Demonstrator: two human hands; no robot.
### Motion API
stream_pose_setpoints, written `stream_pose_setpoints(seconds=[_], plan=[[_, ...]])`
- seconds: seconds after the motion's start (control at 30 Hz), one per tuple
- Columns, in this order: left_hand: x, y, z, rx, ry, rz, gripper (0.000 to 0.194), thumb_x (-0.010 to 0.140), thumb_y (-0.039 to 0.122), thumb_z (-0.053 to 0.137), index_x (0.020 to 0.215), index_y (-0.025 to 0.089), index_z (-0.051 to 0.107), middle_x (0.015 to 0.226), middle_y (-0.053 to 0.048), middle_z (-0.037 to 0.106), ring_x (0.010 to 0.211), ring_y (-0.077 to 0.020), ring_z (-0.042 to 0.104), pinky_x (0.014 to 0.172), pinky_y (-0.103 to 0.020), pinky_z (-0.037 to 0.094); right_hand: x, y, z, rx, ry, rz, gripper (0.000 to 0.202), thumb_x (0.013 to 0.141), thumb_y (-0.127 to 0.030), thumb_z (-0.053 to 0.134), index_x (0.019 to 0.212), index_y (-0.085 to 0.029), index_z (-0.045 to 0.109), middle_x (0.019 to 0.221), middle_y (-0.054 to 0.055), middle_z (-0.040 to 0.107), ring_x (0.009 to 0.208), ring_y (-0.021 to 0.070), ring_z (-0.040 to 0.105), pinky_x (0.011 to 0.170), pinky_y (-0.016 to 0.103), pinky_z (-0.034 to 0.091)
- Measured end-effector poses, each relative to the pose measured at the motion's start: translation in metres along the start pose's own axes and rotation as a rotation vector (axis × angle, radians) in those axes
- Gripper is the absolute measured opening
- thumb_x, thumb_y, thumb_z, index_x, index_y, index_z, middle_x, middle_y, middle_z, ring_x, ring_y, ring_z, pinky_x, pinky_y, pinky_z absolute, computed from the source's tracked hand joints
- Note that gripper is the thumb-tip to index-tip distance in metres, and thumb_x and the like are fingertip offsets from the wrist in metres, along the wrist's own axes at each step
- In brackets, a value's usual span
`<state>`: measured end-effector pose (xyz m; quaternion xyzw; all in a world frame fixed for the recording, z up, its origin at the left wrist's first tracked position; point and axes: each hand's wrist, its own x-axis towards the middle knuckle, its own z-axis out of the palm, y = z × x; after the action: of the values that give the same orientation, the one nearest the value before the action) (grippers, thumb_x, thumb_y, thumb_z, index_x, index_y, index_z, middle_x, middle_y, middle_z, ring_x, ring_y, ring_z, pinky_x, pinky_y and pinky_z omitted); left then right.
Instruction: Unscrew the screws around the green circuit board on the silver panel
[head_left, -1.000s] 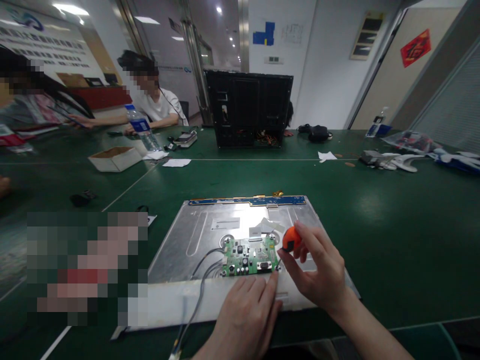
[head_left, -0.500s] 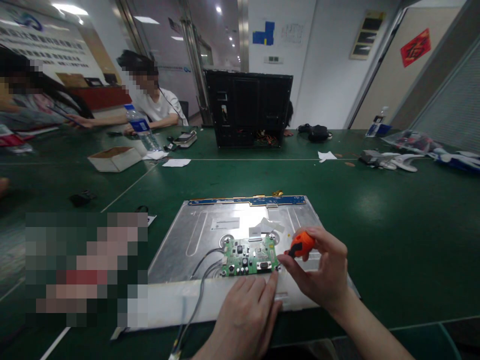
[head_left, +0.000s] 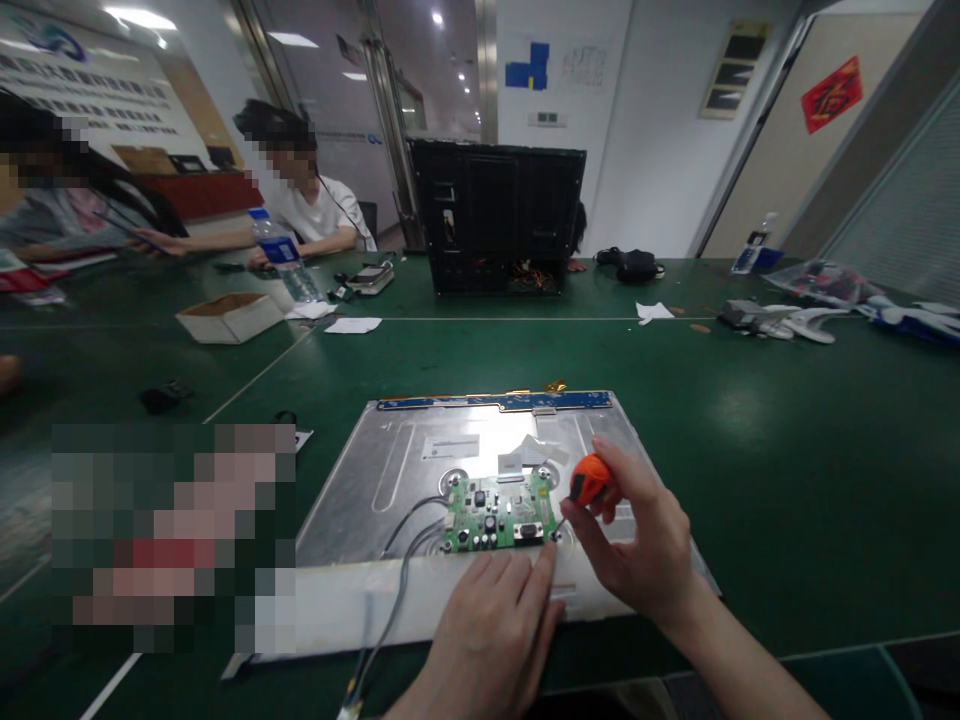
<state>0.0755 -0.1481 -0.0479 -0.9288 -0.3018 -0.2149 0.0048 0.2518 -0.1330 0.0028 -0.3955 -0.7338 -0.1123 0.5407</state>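
A metal-backed display panel [head_left: 352, 480] lies in front of me, with a green circuit board [head_left: 499, 512] on its back. My right hand [head_left: 641, 535] grips a screwdriver [head_left: 591, 480] by its orange and black handle. The thin shaft slants down to the board's lower right corner. Outstretched fingers of my left hand [head_left: 495, 610] rest on the panel's white lower strip. Its index fingertip is beside the screwdriver's tip at that corner; whether it touches the tip or a screw is too small to tell. Grey cables [head_left: 405, 575] run from the board's left side over the panel's front edge.
A black monitor housing [head_left: 499, 215] stands at the back of the green table [head_left: 787, 480]. On the left are a white open box [head_left: 229, 320], a water bottle [head_left: 283, 258] and two people. Plastic bags [head_left: 832, 285] and grey parts [head_left: 772, 320] lie at the far right.
My right hand has turned the orange handle and shifted its fingers around it. The handle sits slightly further left and more upright. My left hand stays in place.
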Motion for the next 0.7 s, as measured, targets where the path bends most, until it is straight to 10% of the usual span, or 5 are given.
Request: stream_pose_setpoints(seconds=[0.7], plan=[[0.001, 0.0008, -0.0027, -0.008, -0.007, -0.009, 0.032, 0.097, 0.019, 0.034, 0.121, 0.008, 0.053, 0.083, -0.01, 0.063, 0.071, -0.0229, 0.06, 0.063, -0.037, 0.052, -0.0013, 0.0019, -0.0013, 0.016, 0.014, -0.01, 0.054, 0.085, -0.012, 0.062, 0.135, -0.02, 0.043, 0.087, 0.002, 0.059, 0.064, 0.0113, 0.054, 0.052, 0.023, 0.052]])
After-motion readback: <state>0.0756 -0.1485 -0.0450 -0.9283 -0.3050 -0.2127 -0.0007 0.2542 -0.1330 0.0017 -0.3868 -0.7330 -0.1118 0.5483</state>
